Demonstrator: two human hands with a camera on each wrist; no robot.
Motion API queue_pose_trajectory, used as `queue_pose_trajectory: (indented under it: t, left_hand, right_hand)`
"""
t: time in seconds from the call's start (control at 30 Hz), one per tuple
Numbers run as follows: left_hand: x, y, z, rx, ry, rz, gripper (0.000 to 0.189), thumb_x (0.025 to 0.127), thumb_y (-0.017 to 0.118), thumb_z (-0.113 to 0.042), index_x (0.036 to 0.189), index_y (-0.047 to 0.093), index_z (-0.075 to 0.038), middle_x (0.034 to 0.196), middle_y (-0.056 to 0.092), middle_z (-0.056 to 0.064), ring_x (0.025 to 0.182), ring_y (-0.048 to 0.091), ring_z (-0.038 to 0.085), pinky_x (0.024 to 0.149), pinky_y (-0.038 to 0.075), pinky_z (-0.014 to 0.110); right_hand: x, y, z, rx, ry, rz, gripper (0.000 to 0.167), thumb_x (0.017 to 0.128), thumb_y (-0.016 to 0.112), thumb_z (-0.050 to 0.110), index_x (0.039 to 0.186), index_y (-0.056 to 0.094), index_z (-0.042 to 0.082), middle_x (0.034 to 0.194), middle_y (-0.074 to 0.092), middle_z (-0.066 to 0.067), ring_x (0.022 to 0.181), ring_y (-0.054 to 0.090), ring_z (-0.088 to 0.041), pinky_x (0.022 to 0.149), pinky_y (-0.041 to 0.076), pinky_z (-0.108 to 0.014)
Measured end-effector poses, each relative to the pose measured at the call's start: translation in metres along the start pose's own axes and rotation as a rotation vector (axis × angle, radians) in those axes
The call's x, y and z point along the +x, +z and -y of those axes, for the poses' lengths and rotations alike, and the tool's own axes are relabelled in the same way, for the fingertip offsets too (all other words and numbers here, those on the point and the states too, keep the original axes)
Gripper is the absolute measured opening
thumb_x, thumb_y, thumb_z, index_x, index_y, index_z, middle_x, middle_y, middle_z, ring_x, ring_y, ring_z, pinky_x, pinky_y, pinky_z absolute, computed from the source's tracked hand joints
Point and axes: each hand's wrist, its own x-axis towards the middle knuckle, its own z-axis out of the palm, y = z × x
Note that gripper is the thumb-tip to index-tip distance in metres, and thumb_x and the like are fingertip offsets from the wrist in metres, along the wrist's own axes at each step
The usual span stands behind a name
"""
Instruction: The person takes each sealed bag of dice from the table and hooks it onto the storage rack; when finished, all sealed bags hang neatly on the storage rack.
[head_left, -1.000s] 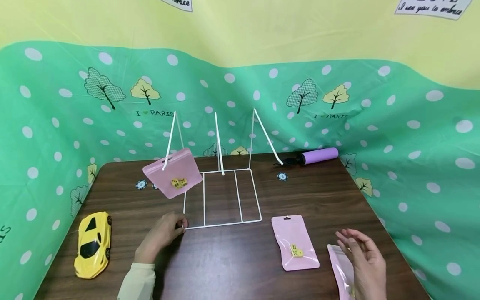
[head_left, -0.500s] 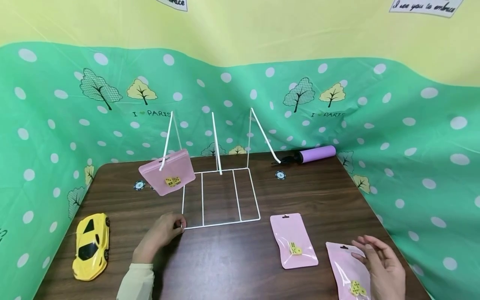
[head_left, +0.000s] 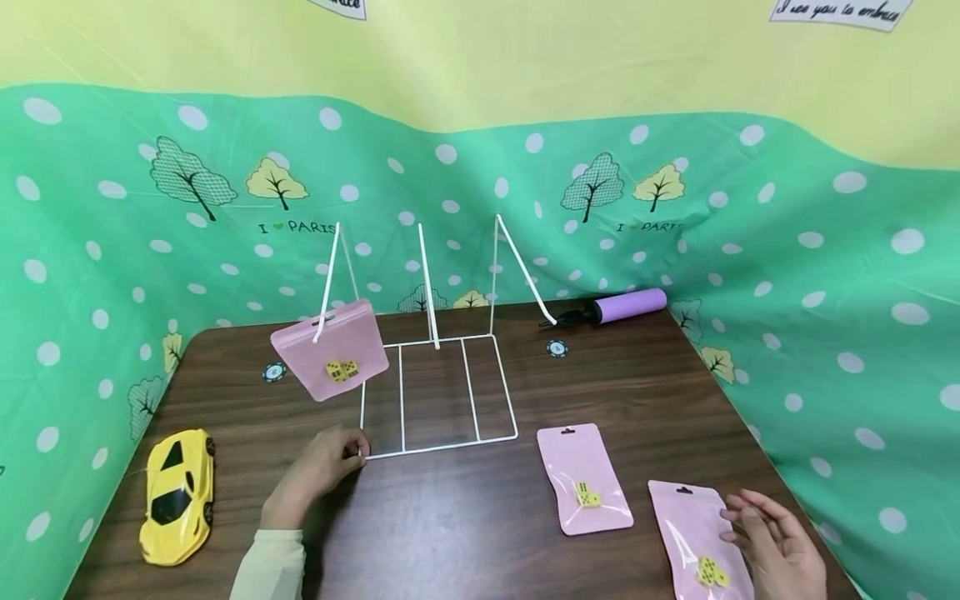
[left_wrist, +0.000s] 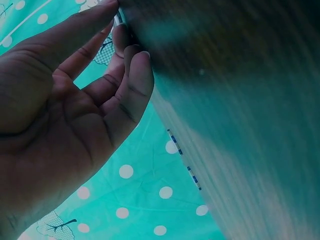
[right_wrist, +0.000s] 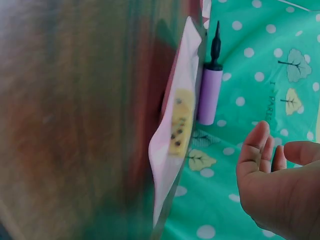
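Note:
A white wire rack point(head_left: 402, 400) with hooked arms stands on the table; its front left corner is pinched by my left hand point(head_left: 318, 471). The left wrist view shows the fingers point(left_wrist: 125, 107) curled, with the thumb meeting a bit of white wire at the top. From the rack's left arm hangs a pink zip pouch point(head_left: 318, 358) with yellow dice inside. Two similar pouches lie flat at the right, a nearer one point(head_left: 693, 529) and a farther one point(head_left: 581, 462). My right hand point(head_left: 783, 550) is beside the nearer pouch, fingers loosely bent, holding nothing; the right wrist view shows it apart from the pouch.
A yellow toy car point(head_left: 177, 500) sits at the table's left side. At the back right lies a purple hand pump point(head_left: 632, 306), with a poker chip point(head_left: 557, 348) near it. Another chip point(head_left: 273, 372) lies behind the hanging pouch. Green dotted cloth point(head_left: 832, 283) surrounds the table.
My right hand has moved to the right, uncovering more of the nearer pouch. My left hand stays at the rack's corner. The hanging pouch swings slightly. The head view has shifted a little.

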Motion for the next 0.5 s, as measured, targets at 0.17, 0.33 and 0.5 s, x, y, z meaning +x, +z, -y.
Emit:
queue_pose_trajectory:
  t: [0.17,0.33,0.5]
  left_hand:
    - [0.001,-0.001,-0.002,0.003,-0.025,0.003,0.019,0.093,0.077,0.005,0.087,0.068,-0.01,0.083,0.058,-0.002,0.079,0.053,0.016,0.073,0.048,0.036]
    - [0.0,0.001,0.0,-0.002,-0.061,0.024,0.021,0.094,0.076,0.006,0.087,0.068,-0.012,0.082,0.059,-0.002,0.078,0.053,0.016,0.072,0.048,0.036]
    - [0.0,0.002,0.002,-0.006,-0.036,0.01,0.021,0.092,0.077,0.006,0.086,0.068,-0.012,0.079,0.062,-0.004,0.075,0.054,0.014,0.07,0.048,0.035]
  right_hand:
    - [0.004,-0.004,-0.001,-0.049,0.072,-0.129,0.014,0.11,0.062,0.013,0.118,0.072,0.02,0.088,0.076,0.014,0.078,0.072,-0.002,0.063,0.058,-0.021]
    - [0.009,-0.016,-0.011,-0.151,0.081,-0.175,0.013,0.112,0.06,0.016,0.12,0.067,0.022,0.083,0.071,0.022,0.074,0.066,0.004,0.06,0.054,-0.017]
    - [0.021,-0.037,-0.024,-0.279,0.132,-0.161,0.012,0.113,0.058,0.027,0.125,0.06,0.028,0.079,0.062,0.032,0.072,0.06,0.01,0.061,0.053,-0.014]
